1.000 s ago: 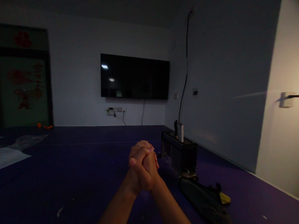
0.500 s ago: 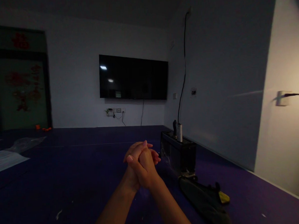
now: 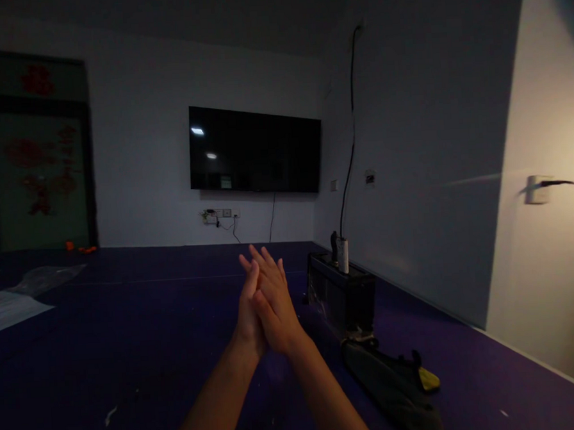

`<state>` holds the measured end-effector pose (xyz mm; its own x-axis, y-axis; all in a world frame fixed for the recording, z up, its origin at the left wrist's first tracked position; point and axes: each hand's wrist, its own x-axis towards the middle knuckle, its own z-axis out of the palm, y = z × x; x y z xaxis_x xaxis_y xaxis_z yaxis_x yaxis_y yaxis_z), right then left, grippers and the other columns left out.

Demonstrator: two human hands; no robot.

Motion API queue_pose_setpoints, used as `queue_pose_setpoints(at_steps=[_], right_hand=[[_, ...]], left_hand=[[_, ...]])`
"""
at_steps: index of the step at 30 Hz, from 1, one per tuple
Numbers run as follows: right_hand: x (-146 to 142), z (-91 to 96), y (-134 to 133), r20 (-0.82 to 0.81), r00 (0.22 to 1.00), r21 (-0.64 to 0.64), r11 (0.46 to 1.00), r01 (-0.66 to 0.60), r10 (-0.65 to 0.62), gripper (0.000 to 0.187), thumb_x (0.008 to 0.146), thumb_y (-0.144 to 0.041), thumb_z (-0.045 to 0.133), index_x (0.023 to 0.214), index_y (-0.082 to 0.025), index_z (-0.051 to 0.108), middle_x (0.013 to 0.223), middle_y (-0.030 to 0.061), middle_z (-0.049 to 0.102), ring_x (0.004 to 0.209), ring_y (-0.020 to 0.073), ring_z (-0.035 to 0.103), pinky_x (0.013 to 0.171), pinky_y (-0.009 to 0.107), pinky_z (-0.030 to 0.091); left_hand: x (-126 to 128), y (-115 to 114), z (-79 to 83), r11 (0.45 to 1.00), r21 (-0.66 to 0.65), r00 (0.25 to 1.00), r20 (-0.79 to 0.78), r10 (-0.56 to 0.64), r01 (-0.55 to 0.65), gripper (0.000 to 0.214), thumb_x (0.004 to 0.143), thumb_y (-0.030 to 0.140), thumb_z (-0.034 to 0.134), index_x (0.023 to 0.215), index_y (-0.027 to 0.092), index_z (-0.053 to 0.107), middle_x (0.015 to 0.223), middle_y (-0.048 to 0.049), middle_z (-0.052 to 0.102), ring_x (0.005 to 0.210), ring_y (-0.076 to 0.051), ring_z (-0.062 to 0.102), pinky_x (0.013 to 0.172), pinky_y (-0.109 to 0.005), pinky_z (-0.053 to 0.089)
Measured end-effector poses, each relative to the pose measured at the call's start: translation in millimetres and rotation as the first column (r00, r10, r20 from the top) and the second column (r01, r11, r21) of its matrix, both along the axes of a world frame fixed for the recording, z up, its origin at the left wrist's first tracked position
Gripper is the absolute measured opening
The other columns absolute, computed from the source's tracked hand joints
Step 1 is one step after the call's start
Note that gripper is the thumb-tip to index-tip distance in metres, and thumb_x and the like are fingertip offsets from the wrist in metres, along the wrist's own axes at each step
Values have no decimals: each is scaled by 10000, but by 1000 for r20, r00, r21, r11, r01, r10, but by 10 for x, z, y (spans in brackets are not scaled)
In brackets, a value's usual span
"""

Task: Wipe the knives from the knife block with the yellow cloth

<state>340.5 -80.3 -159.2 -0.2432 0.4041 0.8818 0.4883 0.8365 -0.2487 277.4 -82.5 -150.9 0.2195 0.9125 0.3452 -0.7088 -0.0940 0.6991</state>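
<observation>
My left hand (image 3: 248, 310) and my right hand (image 3: 275, 305) are pressed palm to palm in front of me, above the dark purple surface (image 3: 153, 337). The fingers of both hands are stretched out, pointing up and forward, and nothing shows between them. My right thumb lies across toward the left hand. Part of the left hand's fingers is hidden behind the right. To the right of my hands stands a black box-like case (image 3: 342, 295), apart from them.
A white power strip (image 3: 343, 256) on a hanging cord rests on the case. A dark bag-like item (image 3: 392, 383) with a yellow patch lies before it. Paper (image 3: 13, 311) and clear plastic (image 3: 50, 277) lie left. A television (image 3: 255, 149) hangs on the far wall.
My fingers were interlaced and folded around each other; now they have straightened and lie palm against palm, pointing upward. The case and other items have stayed in place.
</observation>
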Motion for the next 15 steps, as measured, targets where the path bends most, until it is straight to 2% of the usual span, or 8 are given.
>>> queue_pose_setpoints(at_steps=[4, 7, 9, 11, 15], right_hand=[[217, -17, 203, -84, 993, 16, 996, 87, -86, 504, 889, -535, 203, 1343, -336, 298, 1449, 15, 253, 1330, 250, 168, 1036, 577, 75], [493, -36, 377, -200, 957, 25, 975, 220, -211, 491, 887, -512, 260, 1331, -313, 326, 1441, 34, 271, 1324, 244, 190, 1028, 564, 130], [706, -59, 490, -302, 906, 18, 949, 316, -296, 502, 874, -508, 306, 1317, -280, 360, 1425, 56, 304, 1314, 241, 217, 1023, 528, 191], [921, -97, 592, -394, 829, 2, 901, 433, -398, 527, 850, -519, 348, 1302, -251, 389, 1405, 82, 334, 1295, 250, 258, 1010, 511, 228], [1293, -227, 742, -446, 636, -67, 732, 678, -630, 710, 727, -589, 497, 1310, -199, 384, 1424, 145, 271, 1298, 312, 221, 994, 524, 227]], left_hand=[[-262, 33, 143, 973, -157, 985, -35, 168, -172, 515, 773, 578, 436, 1132, 213, 493, 1118, -89, 592, 1039, -199, 552, 747, -289, 476], [-583, 104, 230, 940, -148, 951, -72, 299, -307, 496, 784, 571, 409, 1086, 195, 522, 1144, -112, 580, 1064, -224, 534, 724, -303, 478], [-803, 159, 274, 914, -132, 921, -111, 372, -385, 405, 798, 495, 433, 1031, 185, 551, 1118, -112, 596, 1028, -226, 554, 720, -307, 474], [-1003, 207, 299, 874, -123, 880, -151, 451, -470, 296, 799, 401, 458, 947, 178, 583, 1049, -97, 627, 953, -207, 589, 721, -301, 469], [-1308, 263, 278, 735, -104, 738, -189, 647, -671, 116, 715, 261, 554, 761, 169, 607, 815, -38, 659, 764, -151, 617, 705, -265, 459]])
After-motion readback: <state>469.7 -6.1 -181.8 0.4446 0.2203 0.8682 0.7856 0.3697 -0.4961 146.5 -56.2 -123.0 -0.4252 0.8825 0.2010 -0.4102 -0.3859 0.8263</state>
